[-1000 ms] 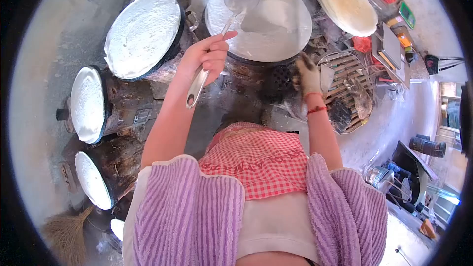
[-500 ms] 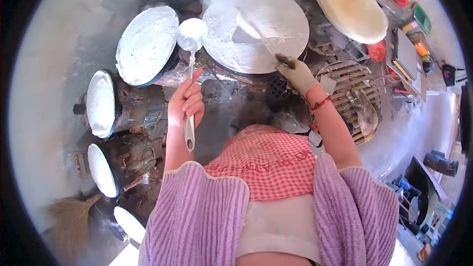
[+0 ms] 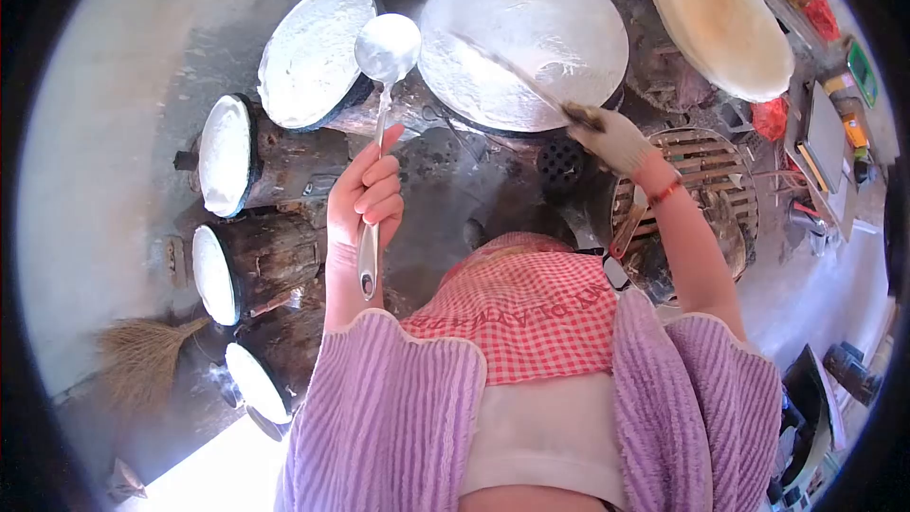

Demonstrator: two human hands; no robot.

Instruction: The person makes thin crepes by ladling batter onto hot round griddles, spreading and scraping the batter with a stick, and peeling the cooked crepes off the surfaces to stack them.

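Note:
My left hand [image 3: 368,188] is closed around the handle of a metal ladle [image 3: 389,45], its bowl raised just left of the large round griddle. A white glove with dark, soiled fingertips covers my right hand [image 3: 609,137], which grips a long thin batter spreader [image 3: 517,73]. The spreader reaches across the large griddle [image 3: 540,5], its blade lying over a pale layer of batter. That layer covers nearly the whole round surface, with a rougher patch close to the blade. My right fingertips are beside the griddle's near right edge.
Several more griddles with white batter, one an oval-looking griddle [image 3: 318,57], curve down the left side. At the right are a browned flatbread [image 3: 722,27], a slatted round rack [image 3: 697,147] and a red-handled tool [image 3: 629,225]. A straw broom [image 3: 147,351] lies lower left.
Batter that formed a ring around an uneven middle now spreads across the griddle's centre. The spreader has swept over it in my right hand. The whole view has shifted slightly.

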